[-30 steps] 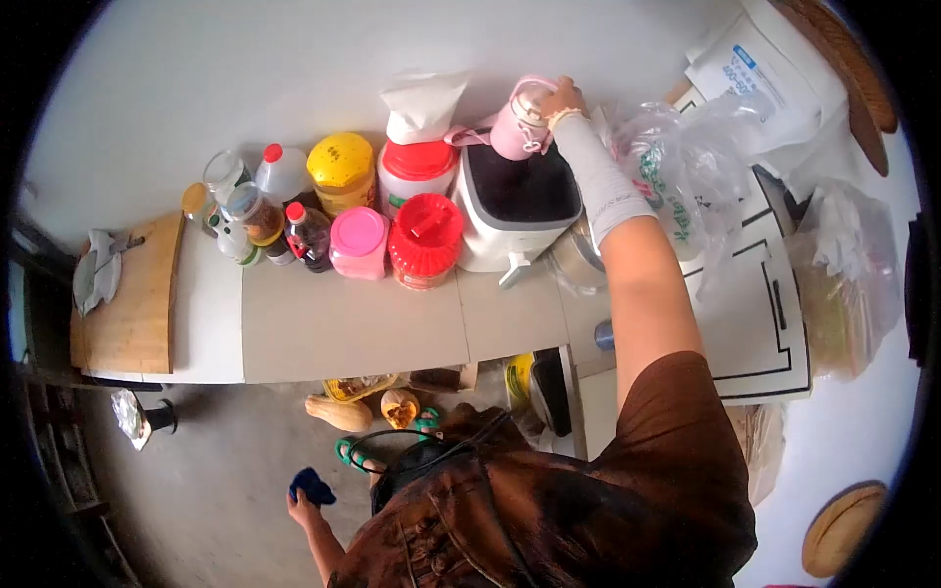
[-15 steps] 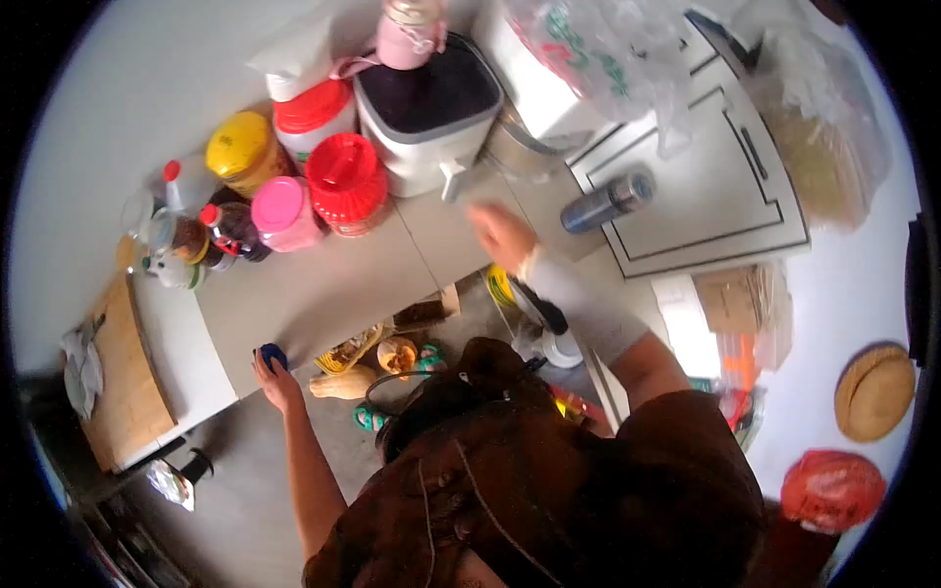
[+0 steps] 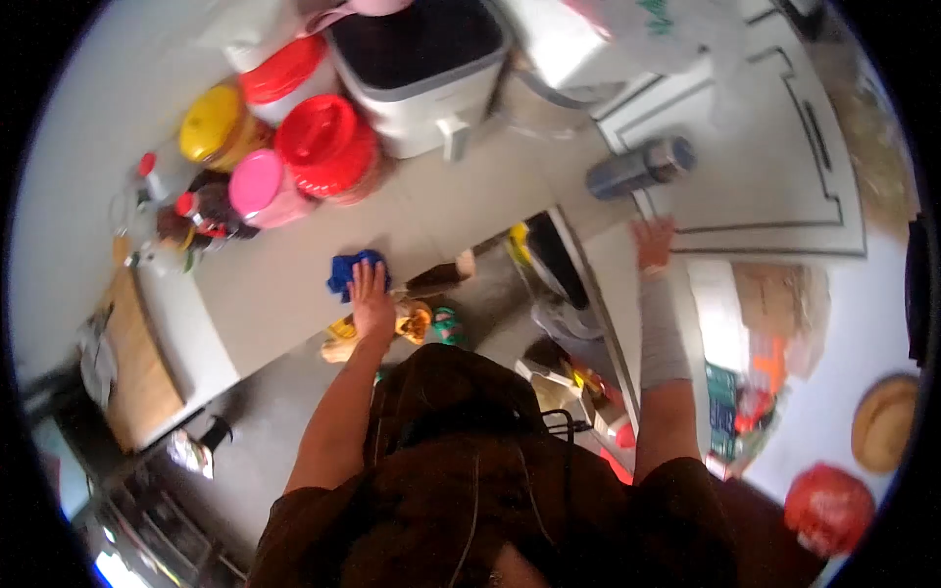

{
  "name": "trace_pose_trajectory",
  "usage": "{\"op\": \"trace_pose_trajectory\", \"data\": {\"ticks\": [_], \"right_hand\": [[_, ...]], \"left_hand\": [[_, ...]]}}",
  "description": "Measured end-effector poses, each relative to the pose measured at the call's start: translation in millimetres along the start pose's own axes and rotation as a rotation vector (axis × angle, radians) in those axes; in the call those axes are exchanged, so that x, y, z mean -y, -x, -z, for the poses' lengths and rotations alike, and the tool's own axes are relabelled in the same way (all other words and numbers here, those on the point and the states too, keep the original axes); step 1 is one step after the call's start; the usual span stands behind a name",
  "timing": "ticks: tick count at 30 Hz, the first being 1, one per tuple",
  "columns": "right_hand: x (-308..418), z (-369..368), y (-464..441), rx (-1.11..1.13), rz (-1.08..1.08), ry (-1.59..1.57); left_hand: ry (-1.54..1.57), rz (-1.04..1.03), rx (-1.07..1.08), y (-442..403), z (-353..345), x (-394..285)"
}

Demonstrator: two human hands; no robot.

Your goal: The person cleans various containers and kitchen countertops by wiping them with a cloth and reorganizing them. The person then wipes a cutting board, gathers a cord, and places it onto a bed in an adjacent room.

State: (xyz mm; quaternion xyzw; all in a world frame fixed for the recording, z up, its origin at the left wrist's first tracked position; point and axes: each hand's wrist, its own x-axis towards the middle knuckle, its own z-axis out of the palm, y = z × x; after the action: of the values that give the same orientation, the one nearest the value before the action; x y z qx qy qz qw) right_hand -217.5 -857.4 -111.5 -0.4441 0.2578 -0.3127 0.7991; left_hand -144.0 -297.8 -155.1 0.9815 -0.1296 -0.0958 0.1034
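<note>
My left hand (image 3: 371,302) presses a crumpled blue cloth (image 3: 345,274) onto the grey tiled counter (image 3: 265,314), close to its front edge. The fingers lie over the cloth and hold it; part of it bulges out on the left. My right hand (image 3: 653,241) rests with fingers apart and nothing in them, at the counter's right end beside a white cabinet door (image 3: 730,171) with dark trim. Just above that hand a blue-grey thermos (image 3: 639,169) lies on its side.
Along the wall stand a white appliance (image 3: 417,108) with a dark top, a red-lidded jar (image 3: 328,152), a pink-lidded tub (image 3: 263,191), a yellow tub (image 3: 221,127) and several bottles. A wooden board (image 3: 137,363) leans at left. An open drawer (image 3: 618,363) juts out near my right arm.
My left hand has slid right along the counter with the blue cloth, which now looks more spread out. My right hand has moved right and down, to the counter beside the cabinet door.
</note>
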Motion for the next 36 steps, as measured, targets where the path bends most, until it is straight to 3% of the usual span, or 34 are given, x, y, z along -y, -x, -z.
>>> {"op": "trace_pose_trajectory", "data": {"ticks": [1,3,4,6,7,8,9,10,12,13,14,15,17,19,20,21,23,25,26,27,28,29,30,32,36], "right_hand": [[1,-10,-36,-0.052,0.148,0.588],[15,-54,-45,-0.209,0.132,0.889],[22,-58,-40,-0.195,0.117,0.877],[33,-51,-28,-0.189,-0.193,0.224],[26,-40,-40,-0.17,-0.207,0.217],[13,-13,-62,-0.214,-0.432,-0.016],[14,-11,-66,-0.266,-0.647,-0.25],[14,-7,-69,-0.267,-0.637,-0.253],[29,-33,-46,-0.341,-0.878,-0.235],[22,-21,-43,-0.352,-0.865,-0.244],[-1,0,-40,-0.241,-0.773,-0.128],[-13,14,-37,-0.133,-0.678,-0.011],[-16,18,0,-0.026,-0.675,0.11],[-32,39,58,0.403,-0.033,1.14],[-26,43,79,0.283,-0.351,0.635],[8,0,116,-0.02,-0.581,0.41],[1,33,154,-0.046,-0.653,0.352],[-3,71,201,0.2,-0.356,0.791],[7,58,222,-0.294,-0.661,0.252],[25,51,233,-0.203,-0.707,0.38],[-12,132,255,0.048,-0.706,0.414],[-10,149,259,-0.032,-0.922,0.172],[-33,182,287,-0.23,-0.849,0.164],[-43,250,304,0.098,-0.967,-0.074],[-47,280,312,0.041,-1.007,-0.05]], "left_hand": [[0.073,-0.007,-0.07,2,0,4],[0.122,-0.009,-0.149,-5,7,14],[0.25,0.077,-0.156,-9,14,16],[0.368,0.182,-0.173,-18,33,11],[0.611,0.44,-0.051,-26,44,6],[0.857,0.694,0.072,-28,51,3],[1.05,0.652,-0.031,-31,39,2],[1.053,0.642,-0.03,-31,26,-1],[1.595,0.63,0.157,-32,51,-45],[1.068,0.141,0.025,-46,-15,-24],[1.107,0.424,0.282,-53,14,-61],[0.847,0.299,0.318,-63,58,-103],[0.762,-0.071,0.321,-88,50,-153],[0.716,-0.197,0.353,-104,94,-231],[0.703,-0.336,0.234,-114,86,-260],[0.687,-0.47,0.112,-124,76,-288],[0.657,-0.499,0.184,-145,76,-345],[0.722,-0.509,0.119,-160,75,-391],[0.736,-0.523,0.081,-170,57,-410],[0.734,-0.524,0.027,-186,41,-423],[0.865,-0.422,0.177,-184,55,-433],[0.829,-0.411,0.101,-187,55,-440],[0.861,-0.4,0.041,-190,53,-446],[0.728,-0.313,0.082,-191,60,-455],[0.863,-0.36,0.016,-188,49,-450]]}}
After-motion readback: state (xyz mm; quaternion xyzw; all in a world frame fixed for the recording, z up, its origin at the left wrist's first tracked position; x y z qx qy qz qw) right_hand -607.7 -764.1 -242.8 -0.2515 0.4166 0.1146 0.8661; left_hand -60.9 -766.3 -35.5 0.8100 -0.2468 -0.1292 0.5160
